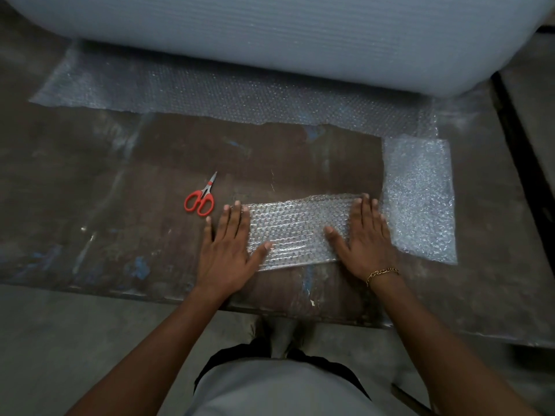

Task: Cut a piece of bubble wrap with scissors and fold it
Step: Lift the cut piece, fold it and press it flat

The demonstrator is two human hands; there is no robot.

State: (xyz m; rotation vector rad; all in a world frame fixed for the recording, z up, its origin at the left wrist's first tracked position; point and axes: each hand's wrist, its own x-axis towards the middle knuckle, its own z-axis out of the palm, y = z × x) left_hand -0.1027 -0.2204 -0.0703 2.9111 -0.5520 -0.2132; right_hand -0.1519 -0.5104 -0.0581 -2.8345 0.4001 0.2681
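A folded piece of bubble wrap [295, 231] lies flat on the dark table near its front edge. My left hand [228, 247] presses its left end with straight, spread fingers. My right hand [365, 240], a gold bracelet on its wrist, presses the right end the same way. Red-handled scissors [200, 198] lie closed on the table, just left of and beyond my left hand, blades pointing away from me.
A huge bubble wrap roll [270, 34] fills the back, its unrolled sheet [210, 94] spread toward me with a ragged cut edge. A flap of that sheet [420, 199] hangs down on the right, beside my right hand. The table's front edge [150, 295] runs below my wrists.
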